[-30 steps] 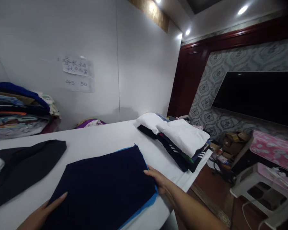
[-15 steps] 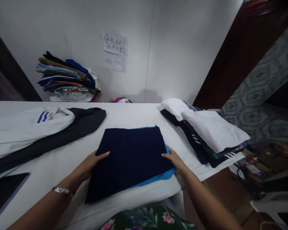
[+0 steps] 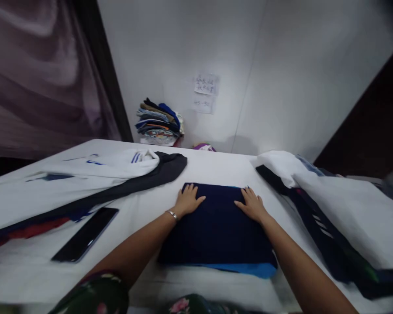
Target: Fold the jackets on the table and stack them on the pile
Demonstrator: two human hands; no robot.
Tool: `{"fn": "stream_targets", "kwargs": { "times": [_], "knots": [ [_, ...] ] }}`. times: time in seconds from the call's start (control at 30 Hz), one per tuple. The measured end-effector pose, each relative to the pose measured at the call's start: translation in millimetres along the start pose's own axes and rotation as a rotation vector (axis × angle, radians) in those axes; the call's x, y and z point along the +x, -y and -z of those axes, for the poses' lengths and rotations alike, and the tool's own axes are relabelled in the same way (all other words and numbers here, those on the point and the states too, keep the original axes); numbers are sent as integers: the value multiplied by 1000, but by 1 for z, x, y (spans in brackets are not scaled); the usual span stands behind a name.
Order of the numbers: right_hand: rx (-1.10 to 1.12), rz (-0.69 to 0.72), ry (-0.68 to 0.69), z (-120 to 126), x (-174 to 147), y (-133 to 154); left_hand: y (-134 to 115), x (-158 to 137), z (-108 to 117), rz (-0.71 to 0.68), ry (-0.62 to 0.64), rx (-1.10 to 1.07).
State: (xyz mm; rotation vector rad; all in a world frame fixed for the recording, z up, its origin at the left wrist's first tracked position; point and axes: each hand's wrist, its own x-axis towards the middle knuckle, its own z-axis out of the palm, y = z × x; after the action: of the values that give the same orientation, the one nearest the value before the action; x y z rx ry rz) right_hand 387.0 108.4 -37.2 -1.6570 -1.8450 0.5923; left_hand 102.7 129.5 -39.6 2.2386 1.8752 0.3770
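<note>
Cloth (image 3: 218, 235), navy and folded, lies on the white bench (image 3: 219, 170) near six o'clock of the view. Left hand (image 3: 187, 201) sits at its ten o'clock, right hand (image 3: 253, 206) at its two, both spread palm-down; blur leaves their pressure uncertain.

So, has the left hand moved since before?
Yes: the left hand has moved forward, nearer the far edge of the white table, and lies on the dark blue cloth.
</note>
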Motion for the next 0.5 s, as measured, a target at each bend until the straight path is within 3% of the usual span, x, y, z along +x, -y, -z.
{"fn": "stream_targets", "kwargs": {
  "times": [0.1,0.27,0.4,0.5],
  "knots": [
    [-45,-108,76,-16,11,-24,7,1,-17,41,46,-17],
    [12,-61,19,-33,11,-56,10,-8,-27,35,17,-31],
    [114,-82,26,-26,10,-53,5,-9,-18,60,28,-121],
    [237,-175,-6,-10,-2,-50,11,-11,-6,150,-7,-320]
  ]
}}
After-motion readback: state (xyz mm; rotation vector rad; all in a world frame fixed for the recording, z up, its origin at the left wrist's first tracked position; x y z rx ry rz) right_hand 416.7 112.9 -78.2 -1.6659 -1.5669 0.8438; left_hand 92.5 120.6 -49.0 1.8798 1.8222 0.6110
